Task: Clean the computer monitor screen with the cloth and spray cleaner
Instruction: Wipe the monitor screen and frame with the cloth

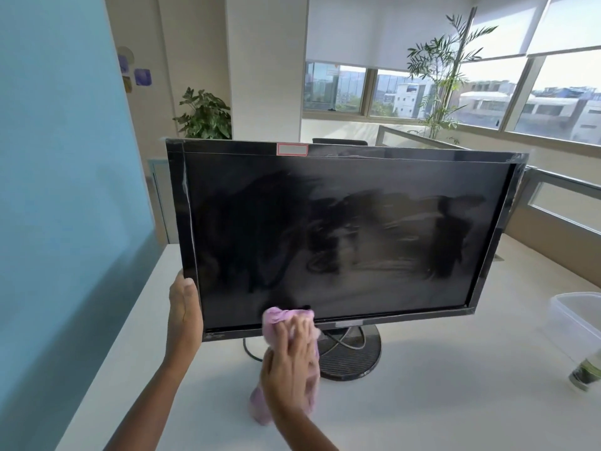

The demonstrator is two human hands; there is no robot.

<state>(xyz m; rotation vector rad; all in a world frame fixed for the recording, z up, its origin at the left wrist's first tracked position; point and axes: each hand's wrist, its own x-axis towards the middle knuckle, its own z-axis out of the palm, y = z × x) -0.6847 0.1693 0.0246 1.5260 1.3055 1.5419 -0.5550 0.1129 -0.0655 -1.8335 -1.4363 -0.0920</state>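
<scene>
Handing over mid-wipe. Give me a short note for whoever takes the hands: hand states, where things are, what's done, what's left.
Left hand: holds the monitor at its lower left corner, steadying it.
Right hand: flat on the pink cloth, pressing it against the bottom of the screen, left of centre.
Spray cleaner: probably the bottle, partly cut off at the right edge of the desk, near a clear plastic tub.
Done: wipe marks cover most of the screen.
Left: smeary haze across centre and right; finish the bottom strip, then buff streak-free.

Single head view, wide-angle, facing forward, slightly down, close to monitor (338, 236) on desk (422, 402).
</scene>
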